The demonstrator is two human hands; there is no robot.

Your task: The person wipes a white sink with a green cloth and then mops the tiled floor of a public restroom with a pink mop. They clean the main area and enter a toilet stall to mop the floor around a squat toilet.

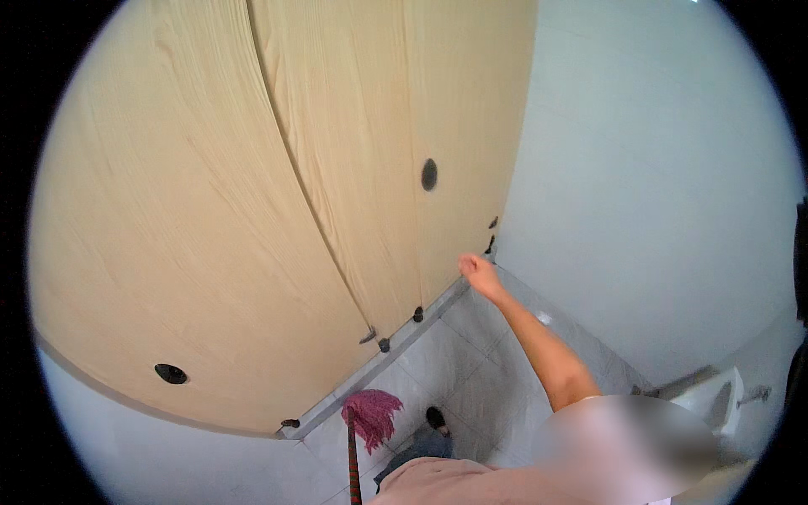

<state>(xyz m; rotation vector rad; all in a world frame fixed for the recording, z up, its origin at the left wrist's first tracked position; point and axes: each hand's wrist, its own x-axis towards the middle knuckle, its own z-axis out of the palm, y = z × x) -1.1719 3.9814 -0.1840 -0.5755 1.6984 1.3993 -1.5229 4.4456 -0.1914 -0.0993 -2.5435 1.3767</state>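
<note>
My right arm [545, 345] reaches forward from the lower right, bare below a pale pink sleeve. At its end my right hand [478, 273] is raised before the wood-grain panel [353, 168], fingers curled in, with nothing visible in them. Whether it touches the panel I cannot tell. A mop with a pinkish-purple head [373, 417] stands on the floor at the lower middle. Its red-and-dark patterned handle [353, 471] runs off the lower edge. My left hand is out of the picture.
The panels have dark oval fittings [429, 175] and stand on a grey sill [366, 379] with small dark feet. A pale wall [648, 168] rises at right, with a white basin [725, 400] below. My dark shoe [435, 419] is on the grey tiles [459, 332] beside the mop.
</note>
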